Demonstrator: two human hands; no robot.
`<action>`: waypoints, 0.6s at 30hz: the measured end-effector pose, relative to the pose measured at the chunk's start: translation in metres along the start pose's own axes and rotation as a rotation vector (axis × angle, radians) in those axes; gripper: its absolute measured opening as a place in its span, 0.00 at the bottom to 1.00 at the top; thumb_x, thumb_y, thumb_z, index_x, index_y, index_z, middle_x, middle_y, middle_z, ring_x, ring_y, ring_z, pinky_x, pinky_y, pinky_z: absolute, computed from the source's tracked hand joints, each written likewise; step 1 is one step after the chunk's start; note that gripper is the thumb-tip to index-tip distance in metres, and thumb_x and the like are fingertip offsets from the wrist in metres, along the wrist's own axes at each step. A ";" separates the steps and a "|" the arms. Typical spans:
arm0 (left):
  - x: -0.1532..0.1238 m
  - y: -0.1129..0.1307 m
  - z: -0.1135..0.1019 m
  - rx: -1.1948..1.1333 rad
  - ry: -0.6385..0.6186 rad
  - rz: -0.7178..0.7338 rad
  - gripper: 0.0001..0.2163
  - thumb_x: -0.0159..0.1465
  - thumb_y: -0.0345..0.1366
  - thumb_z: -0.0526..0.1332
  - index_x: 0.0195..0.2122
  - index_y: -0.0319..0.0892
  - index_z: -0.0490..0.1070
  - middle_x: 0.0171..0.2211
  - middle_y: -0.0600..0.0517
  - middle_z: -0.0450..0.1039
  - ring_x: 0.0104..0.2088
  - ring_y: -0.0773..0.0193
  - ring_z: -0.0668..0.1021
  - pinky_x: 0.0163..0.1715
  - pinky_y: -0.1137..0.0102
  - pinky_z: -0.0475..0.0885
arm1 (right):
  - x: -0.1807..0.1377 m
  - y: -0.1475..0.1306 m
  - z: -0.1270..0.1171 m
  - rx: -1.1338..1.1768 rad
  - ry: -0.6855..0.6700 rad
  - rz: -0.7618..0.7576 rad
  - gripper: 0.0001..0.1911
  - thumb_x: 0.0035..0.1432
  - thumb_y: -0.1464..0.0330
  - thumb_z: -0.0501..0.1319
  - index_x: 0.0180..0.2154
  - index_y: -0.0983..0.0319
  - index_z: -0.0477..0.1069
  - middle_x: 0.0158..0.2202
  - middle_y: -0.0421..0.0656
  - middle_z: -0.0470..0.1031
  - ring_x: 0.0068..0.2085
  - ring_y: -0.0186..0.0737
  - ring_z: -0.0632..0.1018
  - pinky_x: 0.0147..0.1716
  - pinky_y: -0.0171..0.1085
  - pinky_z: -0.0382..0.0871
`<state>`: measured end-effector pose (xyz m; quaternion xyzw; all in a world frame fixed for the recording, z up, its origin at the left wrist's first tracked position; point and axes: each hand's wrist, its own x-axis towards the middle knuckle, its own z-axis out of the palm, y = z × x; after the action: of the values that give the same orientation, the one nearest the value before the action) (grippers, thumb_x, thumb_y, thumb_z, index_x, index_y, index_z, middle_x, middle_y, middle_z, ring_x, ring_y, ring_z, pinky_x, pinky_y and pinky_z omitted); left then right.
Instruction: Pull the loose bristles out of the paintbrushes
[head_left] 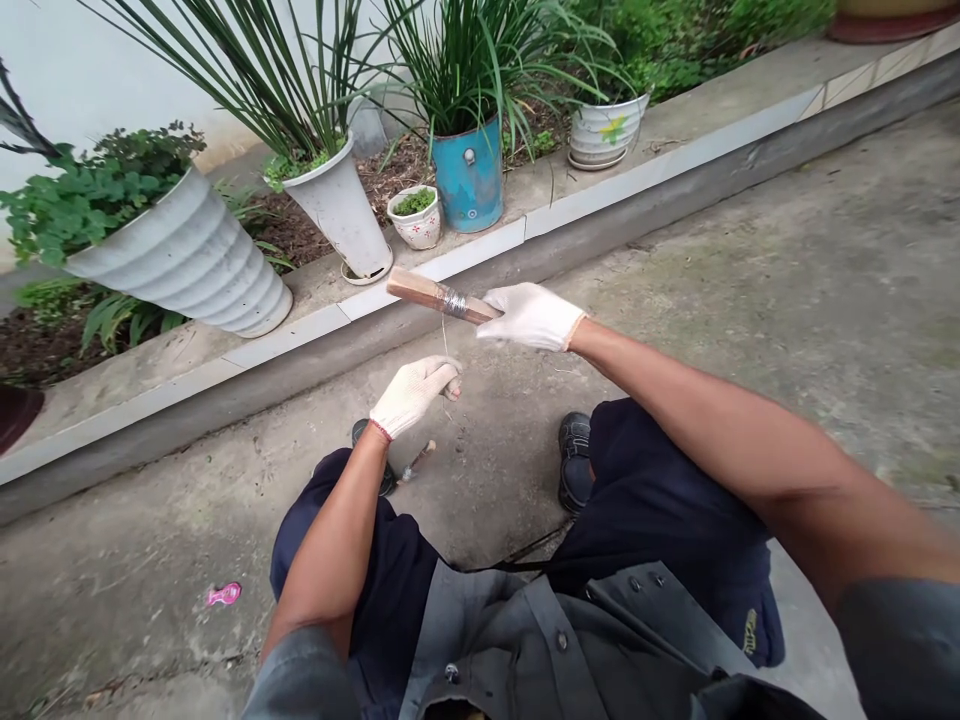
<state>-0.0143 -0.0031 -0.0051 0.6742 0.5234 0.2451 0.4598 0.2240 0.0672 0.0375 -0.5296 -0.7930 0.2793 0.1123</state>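
In a white knit glove, my right hand (531, 314) is closed round one end of a wooden handle (414, 287). The handle points up and to the left, and silvery wire (451, 300) is wound round its middle. A thin loose length of the wire hangs from the winding down to my left hand (417, 390). That hand, gloved too, is closed with its fingers pinched on the wire's free end. On the concrete below, near my left shoe, lies a small tool with a pale wooden end (418, 462); its kind I cannot make out.
A low tiled ledge (480, 250) crosses ahead. On it stand a tilted white ribbed pot (187, 255), a tall white pot (334, 210), a small dotted pot (417, 222), a blue bucket (469, 180) and a white bowl planter (606, 135). A pink object (223, 594) lies at left.
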 end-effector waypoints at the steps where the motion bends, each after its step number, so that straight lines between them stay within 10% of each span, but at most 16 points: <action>1: 0.000 0.001 0.001 0.019 -0.018 -0.019 0.13 0.69 0.42 0.55 0.43 0.41 0.76 0.31 0.52 0.80 0.31 0.64 0.81 0.38 0.71 0.75 | 0.003 0.001 0.005 -0.113 0.064 0.011 0.13 0.60 0.60 0.62 0.42 0.61 0.77 0.35 0.45 0.80 0.35 0.41 0.77 0.33 0.36 0.62; 4: 0.002 0.001 0.002 0.128 -0.055 -0.070 0.13 0.69 0.42 0.55 0.40 0.41 0.76 0.29 0.53 0.79 0.29 0.65 0.80 0.35 0.72 0.73 | 0.007 0.004 0.015 -0.432 0.145 0.017 0.15 0.59 0.67 0.62 0.47 0.63 0.78 0.43 0.53 0.81 0.44 0.50 0.79 0.39 0.39 0.65; 8: 0.005 -0.002 -0.003 0.346 -0.008 -0.058 0.14 0.69 0.41 0.53 0.34 0.43 0.75 0.27 0.54 0.77 0.27 0.65 0.78 0.32 0.72 0.69 | 0.001 0.004 0.014 -0.627 -0.113 0.070 0.15 0.53 0.70 0.65 0.44 0.65 0.80 0.40 0.57 0.81 0.44 0.54 0.80 0.41 0.44 0.67; 13: 0.006 -0.005 -0.008 0.487 -0.038 0.002 0.14 0.68 0.41 0.54 0.32 0.43 0.77 0.27 0.54 0.77 0.30 0.62 0.77 0.33 0.70 0.66 | -0.007 0.021 -0.001 -0.395 -0.580 -0.121 0.13 0.48 0.61 0.69 0.35 0.61 0.81 0.30 0.43 0.78 0.33 0.42 0.76 0.35 0.39 0.65; 18: 0.007 -0.005 -0.006 0.359 -0.093 0.060 0.13 0.67 0.43 0.58 0.33 0.42 0.78 0.36 0.51 0.81 0.38 0.60 0.79 0.42 0.71 0.69 | -0.009 0.031 -0.011 -0.070 -0.550 -0.225 0.15 0.49 0.58 0.68 0.36 0.61 0.78 0.28 0.37 0.75 0.30 0.35 0.71 0.30 0.34 0.59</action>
<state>-0.0197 0.0056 -0.0076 0.7714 0.5165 0.1299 0.3482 0.2565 0.0715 0.0302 -0.3465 -0.8564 0.3708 -0.0946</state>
